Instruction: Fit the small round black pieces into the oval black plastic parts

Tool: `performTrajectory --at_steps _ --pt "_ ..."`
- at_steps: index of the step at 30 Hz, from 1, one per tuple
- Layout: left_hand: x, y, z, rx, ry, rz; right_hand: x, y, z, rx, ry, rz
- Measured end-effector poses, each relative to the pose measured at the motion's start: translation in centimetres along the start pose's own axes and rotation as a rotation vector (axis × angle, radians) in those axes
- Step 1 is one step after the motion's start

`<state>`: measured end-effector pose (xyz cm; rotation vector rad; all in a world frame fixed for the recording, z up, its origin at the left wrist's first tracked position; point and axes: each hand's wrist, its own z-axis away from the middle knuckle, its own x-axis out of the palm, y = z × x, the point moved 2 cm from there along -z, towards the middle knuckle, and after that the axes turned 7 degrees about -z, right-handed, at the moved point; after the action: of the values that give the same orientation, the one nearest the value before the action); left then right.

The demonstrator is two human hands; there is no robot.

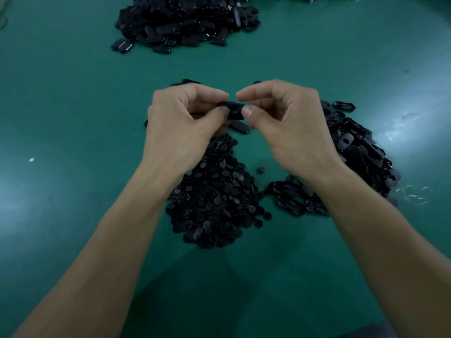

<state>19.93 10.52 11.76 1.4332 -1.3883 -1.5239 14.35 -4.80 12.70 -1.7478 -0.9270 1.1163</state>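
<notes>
Piles of round pieces (214, 198), oval parts (361, 147) beneath held oval part (233, 110)

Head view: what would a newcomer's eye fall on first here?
At the centre, the left hand and the right hand pinch one black part between them above the green table. Near the wrists lies a heap of small round pieces, with a heap of oval parts at the right and a bigger heap far behind.

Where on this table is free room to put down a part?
The table is bare left of the round pile, and between the far pile and the held part. Crowded: the narrow gap between the round pile and the right oval pile.
</notes>
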Motion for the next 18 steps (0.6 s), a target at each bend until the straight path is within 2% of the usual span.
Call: performTrajectory --at_steps 7,13,18 --pt "0.33 0.14 0.18 0.022 -0.031 0.034 0.16 -0.25 -0.06 0.006 0.045 0.082" --pt "0.48 0.05 0.17 0.045 -0.039 -0.027 -0.02 -0.46 -0.22 0.020 -0.016 0.158" --pt "0.79 0.18 0.26 0.094 -0.041 -0.118 -0.14 -0.68 -0.31 0.032 -0.002 0.224"
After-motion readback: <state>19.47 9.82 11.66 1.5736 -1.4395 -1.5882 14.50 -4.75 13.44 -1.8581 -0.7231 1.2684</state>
